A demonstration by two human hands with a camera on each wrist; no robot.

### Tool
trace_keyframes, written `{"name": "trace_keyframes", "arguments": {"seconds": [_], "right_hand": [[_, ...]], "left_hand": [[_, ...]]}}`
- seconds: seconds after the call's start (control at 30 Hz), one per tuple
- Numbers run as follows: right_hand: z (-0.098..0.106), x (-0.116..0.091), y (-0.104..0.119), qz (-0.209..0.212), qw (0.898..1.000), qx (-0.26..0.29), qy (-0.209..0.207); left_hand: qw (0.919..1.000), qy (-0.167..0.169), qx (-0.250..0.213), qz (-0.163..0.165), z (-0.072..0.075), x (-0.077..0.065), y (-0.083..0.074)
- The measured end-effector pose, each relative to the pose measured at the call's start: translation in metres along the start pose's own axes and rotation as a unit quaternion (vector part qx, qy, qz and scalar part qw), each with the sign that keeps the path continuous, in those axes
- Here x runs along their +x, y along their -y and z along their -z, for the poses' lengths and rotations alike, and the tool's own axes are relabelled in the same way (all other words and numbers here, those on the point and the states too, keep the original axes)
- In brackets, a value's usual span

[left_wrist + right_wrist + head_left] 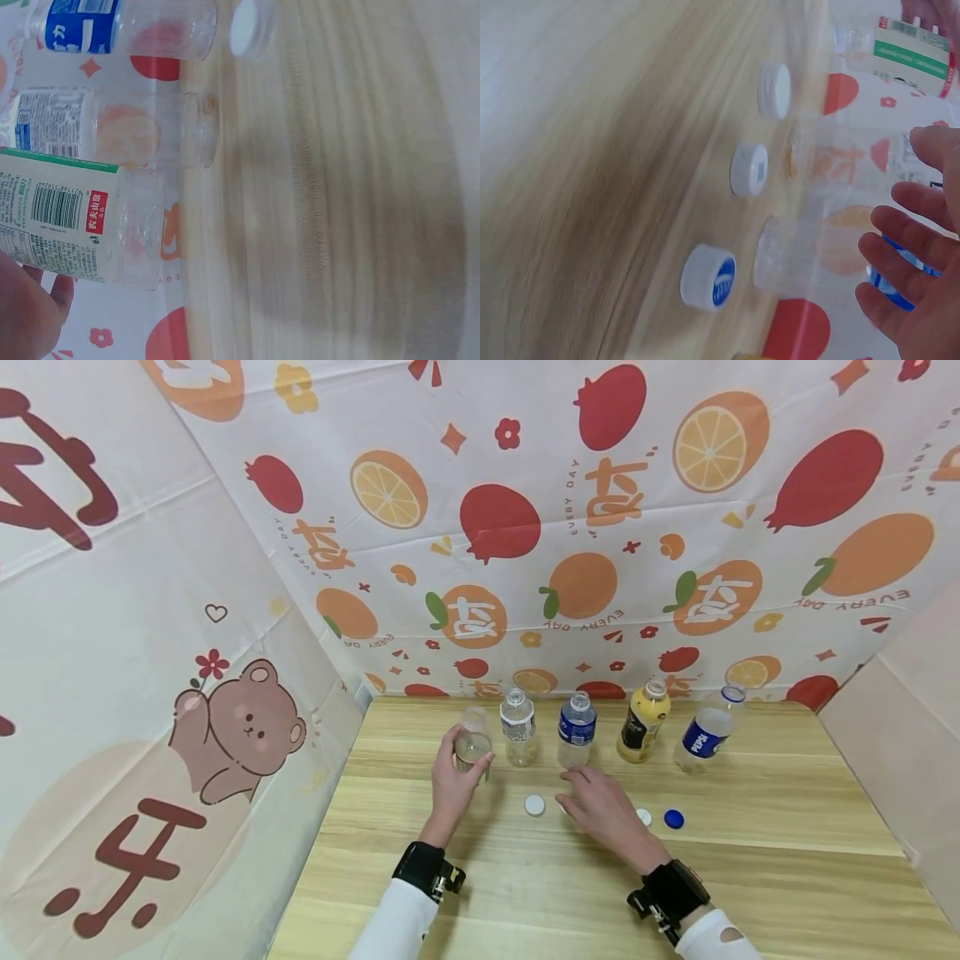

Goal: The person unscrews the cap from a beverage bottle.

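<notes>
My left hand [453, 781] grips a clear plastic bottle [474, 745] at the left end of a row. Its pale label [64, 214] has a green edge and a barcode. Nothing is in my right hand [603, 810], whose fingers are spread and loosely bent in the right wrist view. That hand hovers over the table in front of a clear bottle with a blue label [577, 731]. Close to it lie a white cap [534, 805], a second white cap [748, 169] and a white cap with a blue printed top [709, 277].
Between the gripped bottle and the blue-labelled one stands a clear white-labelled bottle [517, 727]. Farther right are an uncapped yellow bottle [643, 722] and a Pepsi bottle [707, 733]. A blue cap [673, 819] lies in front of them. A printed sheet [585, 527] hangs behind the wooden table [525, 902].
</notes>
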State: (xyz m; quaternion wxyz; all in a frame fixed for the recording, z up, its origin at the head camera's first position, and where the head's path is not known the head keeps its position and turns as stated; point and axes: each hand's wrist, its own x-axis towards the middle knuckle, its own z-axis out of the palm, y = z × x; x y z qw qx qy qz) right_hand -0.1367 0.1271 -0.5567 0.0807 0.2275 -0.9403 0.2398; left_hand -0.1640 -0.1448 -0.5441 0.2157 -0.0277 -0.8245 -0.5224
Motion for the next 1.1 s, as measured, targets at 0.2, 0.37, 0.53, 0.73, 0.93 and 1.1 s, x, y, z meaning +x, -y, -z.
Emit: {"name": "trace_keyframes", "arguments": {"seconds": [0.2,0.37,0.53,0.73,0.93,1.1], "right_hand": [[0.011,-0.009,-0.005,0.003,1.0,0.004,-0.025],[0.015,-0.012,-0.009,0.014,0.999,-0.002,-0.041],[0.017,-0.014,-0.01,0.017,0.998,-0.004,-0.053],[0.018,-0.016,-0.01,0.017,0.998,-0.006,-0.058],[0.02,-0.018,-0.011,0.006,0.998,-0.007,-0.056],[0.025,-0.02,-0.013,-0.007,0.999,-0.01,-0.051]], "left_hand": [[0.9973,-0.015,-0.052,0.05,-0.001,0.013,0.005],[0.9962,-0.014,-0.058,0.063,-0.003,0.019,0.009],[0.9959,-0.005,-0.052,0.073,-0.007,0.022,0.016],[0.9952,0.002,-0.045,0.087,-0.01,0.022,0.026],[0.9941,0.01,-0.026,0.105,-0.011,0.019,0.035],[0.9954,0.015,-0.023,0.091,-0.01,0.017,0.038]]}}
